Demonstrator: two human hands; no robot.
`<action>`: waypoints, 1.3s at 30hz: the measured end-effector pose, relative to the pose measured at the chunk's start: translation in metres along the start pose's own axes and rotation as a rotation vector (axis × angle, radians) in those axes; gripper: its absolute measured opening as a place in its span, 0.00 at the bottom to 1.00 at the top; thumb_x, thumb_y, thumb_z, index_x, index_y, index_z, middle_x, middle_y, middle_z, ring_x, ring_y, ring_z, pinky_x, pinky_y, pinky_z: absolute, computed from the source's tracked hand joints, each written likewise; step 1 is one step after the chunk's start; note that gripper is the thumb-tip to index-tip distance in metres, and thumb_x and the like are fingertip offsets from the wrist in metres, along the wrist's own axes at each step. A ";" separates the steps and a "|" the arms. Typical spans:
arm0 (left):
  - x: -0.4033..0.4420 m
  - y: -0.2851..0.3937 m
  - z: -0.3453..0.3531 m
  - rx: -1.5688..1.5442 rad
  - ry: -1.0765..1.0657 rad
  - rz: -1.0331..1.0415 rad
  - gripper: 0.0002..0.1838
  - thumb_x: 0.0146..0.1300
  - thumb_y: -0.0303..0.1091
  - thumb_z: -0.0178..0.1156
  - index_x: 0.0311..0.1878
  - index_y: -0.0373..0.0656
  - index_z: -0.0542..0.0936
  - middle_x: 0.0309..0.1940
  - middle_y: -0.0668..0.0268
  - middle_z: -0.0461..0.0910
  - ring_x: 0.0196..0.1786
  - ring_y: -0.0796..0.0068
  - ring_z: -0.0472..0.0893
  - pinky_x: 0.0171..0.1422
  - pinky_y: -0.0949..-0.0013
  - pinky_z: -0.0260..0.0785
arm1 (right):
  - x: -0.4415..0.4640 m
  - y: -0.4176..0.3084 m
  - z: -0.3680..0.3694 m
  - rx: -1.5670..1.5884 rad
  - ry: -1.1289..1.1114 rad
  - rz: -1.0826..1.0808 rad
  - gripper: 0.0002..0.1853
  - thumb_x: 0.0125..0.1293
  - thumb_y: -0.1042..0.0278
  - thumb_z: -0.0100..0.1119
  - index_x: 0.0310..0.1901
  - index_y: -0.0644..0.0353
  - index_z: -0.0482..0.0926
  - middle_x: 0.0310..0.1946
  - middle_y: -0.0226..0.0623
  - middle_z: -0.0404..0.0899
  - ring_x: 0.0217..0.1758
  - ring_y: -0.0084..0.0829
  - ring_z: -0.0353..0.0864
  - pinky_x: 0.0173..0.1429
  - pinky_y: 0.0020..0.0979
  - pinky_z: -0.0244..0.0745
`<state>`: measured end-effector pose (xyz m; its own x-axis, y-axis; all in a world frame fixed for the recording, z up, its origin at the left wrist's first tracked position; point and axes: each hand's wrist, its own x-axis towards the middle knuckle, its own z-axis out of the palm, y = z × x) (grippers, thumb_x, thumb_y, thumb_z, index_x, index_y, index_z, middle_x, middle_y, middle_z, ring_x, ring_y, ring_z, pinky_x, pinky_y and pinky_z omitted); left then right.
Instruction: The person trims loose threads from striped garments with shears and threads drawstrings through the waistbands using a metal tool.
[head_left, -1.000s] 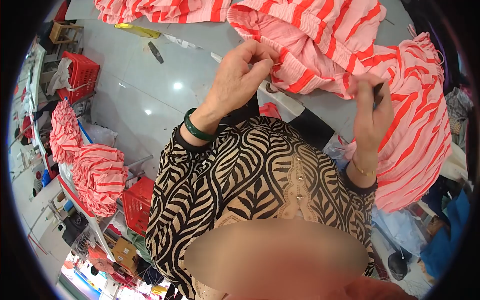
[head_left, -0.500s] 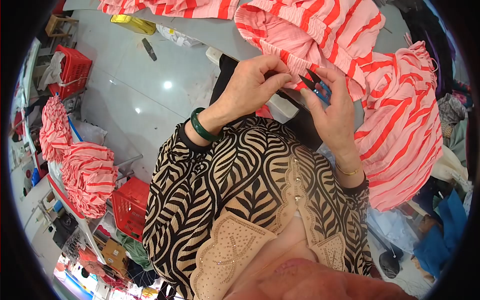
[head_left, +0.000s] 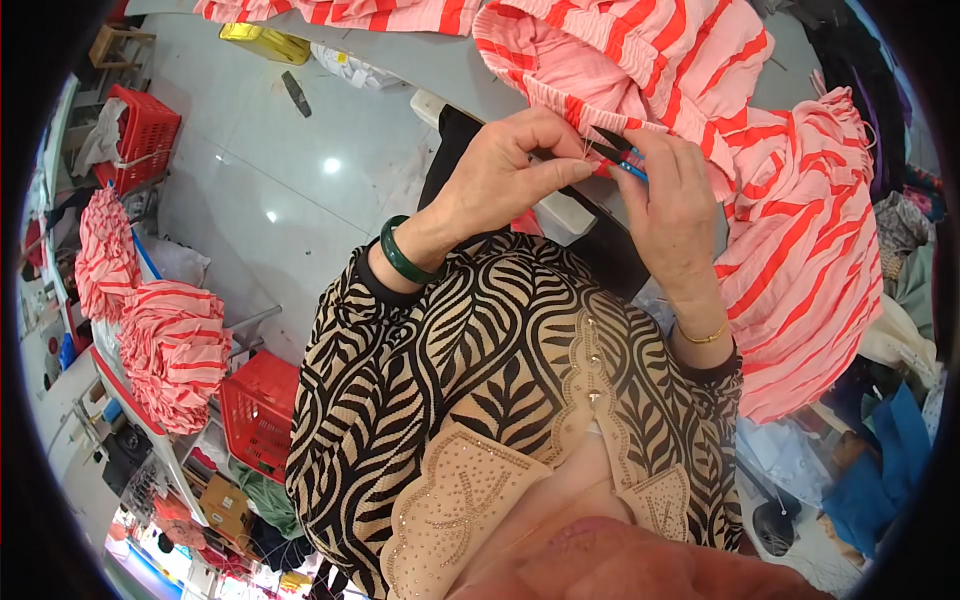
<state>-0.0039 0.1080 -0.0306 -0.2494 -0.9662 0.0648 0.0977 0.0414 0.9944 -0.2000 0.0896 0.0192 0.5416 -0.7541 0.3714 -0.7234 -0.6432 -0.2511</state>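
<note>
My left hand (head_left: 520, 168), with a green bangle at its wrist, is closed in a pinch. Thin pale thread (head_left: 588, 148) shows at its fingertips, just below the gathered waistband (head_left: 560, 103) of a pink garment with red stripes (head_left: 690, 60). My right hand (head_left: 672, 190) is closed around small blue-handled thread snips (head_left: 632, 168). Their dark blades point left, close to the left fingertips and the waistband edge. Whether the blades touch the thread I cannot tell.
More striped garments (head_left: 800, 260) hang over the table's right side. A grey table (head_left: 420, 62) carries another striped piece at the top. To the left are red baskets (head_left: 150, 140) and a striped bundle (head_left: 175, 350). Assorted cloth (head_left: 880, 470) lies at lower right.
My right hand has brought the snips slightly left, and their blades have come closer together beside my left fingertips. My left hand has shifted slightly right.
</note>
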 end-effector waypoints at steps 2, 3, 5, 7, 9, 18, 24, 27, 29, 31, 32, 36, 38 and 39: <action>0.000 0.000 0.000 0.047 -0.015 0.034 0.01 0.60 0.23 0.64 0.35 0.37 0.81 0.35 0.69 0.77 0.39 0.79 0.75 0.46 0.75 0.68 | 0.004 0.000 -0.002 -0.021 0.013 -0.016 0.21 0.51 0.76 0.67 0.49 0.61 0.75 0.41 0.41 0.74 0.43 0.42 0.75 0.47 0.39 0.73; 0.000 0.001 0.000 0.061 -0.023 0.037 0.01 0.60 0.23 0.64 0.34 0.37 0.81 0.35 0.69 0.77 0.39 0.79 0.75 0.45 0.74 0.68 | 0.006 0.000 -0.003 -0.039 0.024 -0.025 0.21 0.51 0.76 0.67 0.48 0.61 0.76 0.41 0.40 0.74 0.42 0.41 0.75 0.47 0.38 0.73; 0.000 0.002 -0.001 0.090 -0.034 0.052 0.02 0.60 0.24 0.64 0.33 0.37 0.81 0.34 0.68 0.77 0.39 0.78 0.75 0.45 0.73 0.68 | 0.008 0.000 -0.002 -0.103 0.059 -0.069 0.19 0.50 0.76 0.65 0.46 0.61 0.77 0.40 0.39 0.74 0.41 0.39 0.75 0.45 0.37 0.73; 0.000 0.000 -0.004 0.118 -0.039 0.076 0.03 0.59 0.24 0.64 0.32 0.37 0.80 0.33 0.68 0.76 0.38 0.77 0.75 0.45 0.73 0.68 | 0.008 0.002 0.002 -0.195 0.107 -0.140 0.17 0.49 0.75 0.63 0.44 0.61 0.78 0.39 0.37 0.75 0.40 0.36 0.75 0.44 0.36 0.73; -0.001 0.005 -0.006 0.162 -0.058 0.064 0.03 0.59 0.24 0.64 0.32 0.36 0.79 0.32 0.67 0.76 0.38 0.75 0.75 0.45 0.72 0.69 | 0.010 0.001 0.004 -0.252 0.111 -0.215 0.16 0.48 0.75 0.62 0.43 0.60 0.79 0.38 0.36 0.75 0.39 0.34 0.75 0.43 0.35 0.73; -0.084 -0.016 -0.063 1.125 0.033 -0.023 0.10 0.56 0.25 0.64 0.42 0.41 0.79 0.42 0.61 0.79 0.49 0.57 0.77 0.57 0.60 0.66 | 0.004 0.024 -0.017 0.131 0.157 0.098 0.21 0.49 0.73 0.71 0.47 0.61 0.78 0.38 0.35 0.78 0.39 0.36 0.77 0.43 0.33 0.74; -0.070 -0.013 -0.030 0.473 0.107 -0.293 0.09 0.56 0.27 0.65 0.39 0.40 0.78 0.37 0.62 0.77 0.43 0.59 0.76 0.49 0.61 0.65 | 0.006 0.018 -0.027 0.345 -0.023 0.261 0.19 0.51 0.69 0.73 0.46 0.58 0.80 0.32 0.35 0.78 0.36 0.31 0.79 0.39 0.31 0.73; -0.043 -0.017 -0.001 0.757 0.139 0.243 0.09 0.53 0.27 0.66 0.37 0.41 0.78 0.36 0.63 0.77 0.41 0.60 0.75 0.47 0.61 0.64 | 0.015 0.039 -0.016 0.224 -0.161 0.102 0.13 0.52 0.68 0.72 0.39 0.60 0.82 0.28 0.34 0.78 0.32 0.25 0.77 0.38 0.30 0.73; -0.031 -0.013 0.008 0.821 0.174 0.360 0.11 0.51 0.29 0.68 0.37 0.42 0.78 0.37 0.64 0.76 0.42 0.60 0.75 0.47 0.61 0.64 | 0.022 0.052 -0.019 0.361 -0.181 0.204 0.14 0.54 0.67 0.72 0.39 0.62 0.81 0.27 0.31 0.77 0.30 0.23 0.74 0.37 0.28 0.71; -0.008 -0.017 0.024 1.003 0.190 0.492 0.13 0.48 0.32 0.68 0.37 0.44 0.77 0.37 0.65 0.75 0.45 0.61 0.74 0.49 0.59 0.63 | 0.035 0.067 -0.019 0.637 -0.134 0.315 0.15 0.58 0.64 0.71 0.37 0.67 0.79 0.26 0.24 0.74 0.28 0.17 0.67 0.34 0.23 0.66; -0.003 -0.021 0.026 1.044 0.092 0.535 0.13 0.48 0.32 0.67 0.37 0.44 0.77 0.37 0.65 0.75 0.46 0.62 0.74 0.51 0.59 0.63 | 0.039 0.069 -0.020 0.656 -0.141 0.347 0.15 0.58 0.64 0.71 0.37 0.67 0.78 0.26 0.23 0.73 0.29 0.16 0.66 0.34 0.23 0.65; -0.012 -0.033 0.026 1.147 -0.124 0.648 0.10 0.49 0.33 0.64 0.34 0.44 0.76 0.32 0.66 0.72 0.46 0.65 0.74 0.58 0.55 0.62 | 0.039 0.066 -0.019 0.694 -0.123 0.472 0.13 0.59 0.65 0.70 0.34 0.66 0.77 0.25 0.20 0.71 0.30 0.14 0.64 0.33 0.21 0.62; -0.028 -0.032 0.006 1.117 -0.065 0.633 0.08 0.52 0.35 0.64 0.32 0.43 0.77 0.30 0.66 0.72 0.46 0.65 0.74 0.61 0.53 0.61 | 0.037 0.064 -0.015 0.737 -0.064 0.470 0.11 0.60 0.67 0.69 0.33 0.64 0.77 0.24 0.20 0.70 0.30 0.13 0.64 0.33 0.21 0.62; -0.039 -0.030 -0.007 1.255 -0.122 0.419 0.08 0.54 0.36 0.63 0.31 0.43 0.78 0.30 0.65 0.73 0.47 0.65 0.75 0.61 0.50 0.61 | 0.034 0.066 -0.013 0.777 -0.020 0.443 0.10 0.60 0.68 0.68 0.33 0.64 0.77 0.24 0.20 0.69 0.30 0.13 0.64 0.33 0.21 0.62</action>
<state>0.0091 0.1426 -0.0639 -0.5097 -0.7968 0.3246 -0.7453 0.5973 0.2961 -0.2349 0.0232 0.0270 0.2944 -0.9521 0.0829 -0.3775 -0.1955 -0.9052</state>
